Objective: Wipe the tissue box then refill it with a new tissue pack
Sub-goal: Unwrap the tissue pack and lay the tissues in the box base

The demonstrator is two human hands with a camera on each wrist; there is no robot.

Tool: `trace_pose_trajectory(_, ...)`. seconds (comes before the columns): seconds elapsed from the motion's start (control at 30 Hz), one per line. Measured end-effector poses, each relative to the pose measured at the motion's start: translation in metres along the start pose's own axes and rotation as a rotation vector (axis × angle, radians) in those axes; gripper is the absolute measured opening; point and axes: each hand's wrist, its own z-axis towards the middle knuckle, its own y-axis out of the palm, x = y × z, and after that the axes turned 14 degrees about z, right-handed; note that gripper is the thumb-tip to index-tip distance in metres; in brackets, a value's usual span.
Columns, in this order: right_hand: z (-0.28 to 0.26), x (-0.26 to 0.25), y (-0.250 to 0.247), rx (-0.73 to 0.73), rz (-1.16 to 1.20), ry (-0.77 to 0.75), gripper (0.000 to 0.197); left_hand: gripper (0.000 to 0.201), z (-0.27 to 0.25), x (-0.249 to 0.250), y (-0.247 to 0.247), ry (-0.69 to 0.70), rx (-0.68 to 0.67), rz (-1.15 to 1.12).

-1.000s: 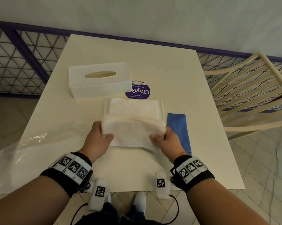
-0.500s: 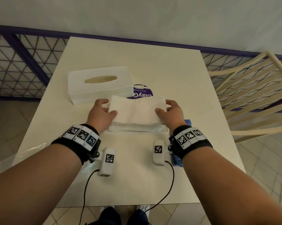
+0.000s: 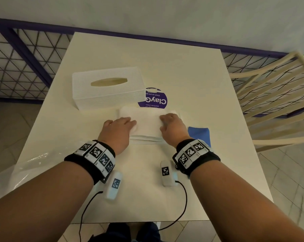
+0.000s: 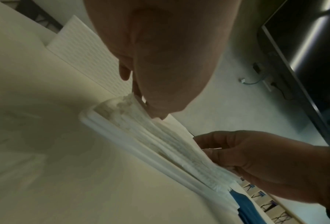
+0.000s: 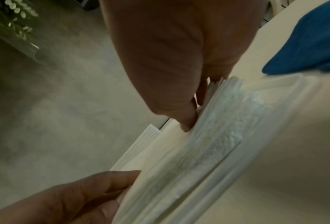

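The white tissue box cover [image 3: 107, 96] with its oval slot stands at the table's back left, apart from its base. The bare tissue stack [image 3: 147, 124] lies on the flat white base tray [image 4: 110, 128] just in front of the cover. Both hands lie palm down on the stack. My left hand [image 3: 120, 125] covers its left end with the thumb on top, and my right hand [image 3: 170, 124] covers its right end. In the wrist views the left thumb [image 4: 156, 112] and right thumb [image 5: 187, 124] press on the top sheets. Neither hand lifts the stack.
A folded blue cloth [image 3: 199, 135] lies right of the stack, by my right wrist. A round purple sticker [image 3: 155, 100] is on the table behind the stack. An empty clear plastic wrapper [image 3: 16, 173] hangs over the table's left front edge. A slatted chair [image 3: 270, 95] stands at the right.
The stack was held up near me, then carried forward and set down on the tray. Both hands have since slid from its ends inward onto its top.
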Motion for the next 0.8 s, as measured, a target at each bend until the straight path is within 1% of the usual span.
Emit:
trace_pose_trajectory(0.17,0.003,0.004,0.003,0.005,-0.006,0.003,0.044,0.054,0.003,0.000,-0.001,-0.019,-0.052,-0.015)
trace_pose_trajectory(0.3,-0.001,0.003,0.006,0.023,0.011,0.000,0.044,0.057,-0.002,0.001,-0.007,-0.004,-0.129,-0.020)
trace_pose_trajectory(0.37,-0.004,0.001,0.005,0.031,0.006,-0.005,0.043,0.054,-0.006,0.000,-0.015,0.026,-0.190,-0.039)
trace_pose_trajectory(0.43,-0.012,-0.006,0.005,0.082,0.014,-0.030,0.044,0.049,-0.014,-0.006,-0.027,0.032,-0.222,-0.094)
trace_pose_trajectory(0.5,-0.026,-0.021,0.010,0.171,0.046,-0.107,0.044,0.047,-0.030,-0.019,-0.038,-0.006,-0.167,-0.174)
trace_pose_trajectory(0.53,-0.035,-0.031,0.015,0.206,0.053,-0.178,0.042,0.047,-0.042,-0.027,-0.042,-0.037,-0.111,-0.211)
trace_pose_trajectory(0.57,-0.043,-0.042,0.022,0.204,0.062,-0.241,0.038,0.046,-0.055,-0.036,-0.044,-0.074,-0.045,-0.240)
trace_pose_trajectory(0.6,-0.051,-0.054,0.030,0.161,0.074,-0.284,0.035,0.047,-0.071,-0.046,-0.043,-0.115,0.022,-0.258)
trace_pose_trajectory(0.63,-0.058,-0.066,0.040,0.083,0.083,-0.310,0.033,0.048,-0.087,-0.055,-0.041,-0.156,0.086,-0.267)
trace_pose_trajectory(0.7,-0.067,-0.087,0.061,-0.112,0.088,-0.338,0.032,0.055,-0.120,-0.073,-0.032,-0.243,0.156,-0.260)
trace_pose_trajectory(0.73,-0.070,-0.098,0.071,-0.191,0.083,-0.355,0.033,0.059,-0.136,-0.082,-0.025,-0.290,0.151,-0.246)
trace_pose_trajectory(0.8,-0.072,-0.116,0.091,-0.299,0.060,-0.391,0.035,0.067,-0.164,-0.098,-0.009,-0.386,0.099,-0.210)
